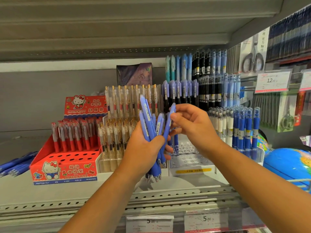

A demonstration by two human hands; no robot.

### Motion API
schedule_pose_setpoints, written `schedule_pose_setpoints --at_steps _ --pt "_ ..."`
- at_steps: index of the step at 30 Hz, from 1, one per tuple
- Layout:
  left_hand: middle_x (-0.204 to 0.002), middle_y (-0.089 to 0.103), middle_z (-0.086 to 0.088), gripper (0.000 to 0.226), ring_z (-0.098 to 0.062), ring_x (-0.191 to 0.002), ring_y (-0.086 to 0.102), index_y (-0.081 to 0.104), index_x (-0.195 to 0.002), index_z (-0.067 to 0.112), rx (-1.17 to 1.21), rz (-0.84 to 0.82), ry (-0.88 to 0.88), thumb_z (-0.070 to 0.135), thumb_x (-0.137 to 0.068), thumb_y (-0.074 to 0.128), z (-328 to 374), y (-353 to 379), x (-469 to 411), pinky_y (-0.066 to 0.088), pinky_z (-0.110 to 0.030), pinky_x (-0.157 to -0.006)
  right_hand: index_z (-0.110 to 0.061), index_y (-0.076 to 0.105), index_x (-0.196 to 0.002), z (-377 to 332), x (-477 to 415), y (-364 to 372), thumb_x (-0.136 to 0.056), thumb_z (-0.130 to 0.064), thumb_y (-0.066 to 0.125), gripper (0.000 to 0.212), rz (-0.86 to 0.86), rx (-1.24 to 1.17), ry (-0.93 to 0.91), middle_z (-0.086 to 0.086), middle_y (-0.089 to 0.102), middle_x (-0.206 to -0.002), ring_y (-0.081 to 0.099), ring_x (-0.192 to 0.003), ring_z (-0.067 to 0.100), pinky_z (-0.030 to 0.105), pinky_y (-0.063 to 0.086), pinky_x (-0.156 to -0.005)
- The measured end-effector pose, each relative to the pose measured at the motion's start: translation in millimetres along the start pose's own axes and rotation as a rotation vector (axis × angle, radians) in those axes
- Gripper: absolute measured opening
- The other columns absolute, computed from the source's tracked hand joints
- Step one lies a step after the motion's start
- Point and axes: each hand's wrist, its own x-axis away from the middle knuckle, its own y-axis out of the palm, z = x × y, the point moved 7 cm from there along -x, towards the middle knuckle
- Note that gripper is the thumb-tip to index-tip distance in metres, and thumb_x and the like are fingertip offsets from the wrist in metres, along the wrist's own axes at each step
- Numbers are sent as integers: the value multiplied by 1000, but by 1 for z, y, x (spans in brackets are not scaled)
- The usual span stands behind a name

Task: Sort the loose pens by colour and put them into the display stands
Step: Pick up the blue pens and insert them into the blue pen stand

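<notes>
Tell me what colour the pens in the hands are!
The pens are purplish blue, seen in the head view.

A stationery shop: shelf price tags (272,81), stocked pen display stands (190,163), hanging packaged scissors (253,56).

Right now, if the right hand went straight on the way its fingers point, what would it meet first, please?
Probably the bundle of blue pens in the left hand: the right hand, pinching one pen, points left at it; depth is unclear.
</notes>
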Motion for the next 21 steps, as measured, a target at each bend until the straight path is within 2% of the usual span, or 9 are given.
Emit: schedule_pose_setpoints --at_steps 2,4,7,8,11,13,15,18,21 --pt "-87 74 -6 50 -31 -71 73 50 -112 46 7 3 -9 -1 -95 55 -2 0 0 60 -40 -57 -14 63 -105 -1 -1 -4 -96 -7 57 13 40 -14 -18 4 68 -83 69 -68 19 30 57 -58" --pt "-89 74 -2 48 -30 -72 73 50 -120 39 11 10 -12 -2 -95 56 -3 -1 -1 60 -40 -57 -17 63 -104 -3 -2 -8 -98 -7 55 15 84 -18 -42 -3 69 -79 68 -67 19 31 58 -57" --pt "-81 73 2 50 -27 -71 73 45 -130 31 18 9 -8 -4 -94 54 -3 -1 -1 59 -37 -56 -18 60 -108 -6 -4 -18 -99 -6 52 17 172 -33 -71 -6 68 -77 68 -67 17 30 57 -55" --pt "-83 73 0 49 -27 -70 73 47 -129 32 28 6 -5 -4 -95 54 -2 0 0 59 -36 -56 -20 58 -110 -8 -4 -22 -100 -7 51 18 207 -24 -83 -7 68 -78 68 -68 16 29 57 -55" --pt "-108 67 -12 47 -25 -68 72 51 -113 41 36 15 -1 -2 -94 56 2 1 0 57 -35 -54 -22 54 -116 -12 -5 -35 -102 -10 48 20 316 51 -120 -3 65 -87 68 -70 10 26 57 -57" --pt "-113 64 -14 47 -24 -67 71 51 -112 40 24 30 -3 -2 -94 56 2 0 0 57 -35 -54 -19 51 -123 -14 -4 -42 -103 -13 46 21 375 150 -145 1 60 -96 67 -74 10 25 57 -59" --pt "-109 65 -13 45 -24 -66 70 51 -117 36 22 36 -5 -2 -94 56 0 -1 -1 57 -36 -55 -17 48 -130 -13 -4 -46 -104 -18 45 27 403 295 -168 0 59 -98 67 -83 17 32 59 -64" --pt "-91 68 -12 46 -26 -65 69 51 -121 35 4 40 -6 -1 -93 57 -3 -3 -1 58 -39 -57 -19 44 -137 -11 -6 -45 -103 -24 44 34 388 543 -173 2 59 -103 62 -94 26 49 56 -76" --pt "-81 70 -5 49 -25 -64 69 49 -128 34 -4 37 -21 0 -94 57 -5 -3 -2 57 -37 -56 -21 44 -136 -6 -9 -42 -103 -22 45 33 350 626 -149 -1 58 -96 61 -88 24 52 55 -73"
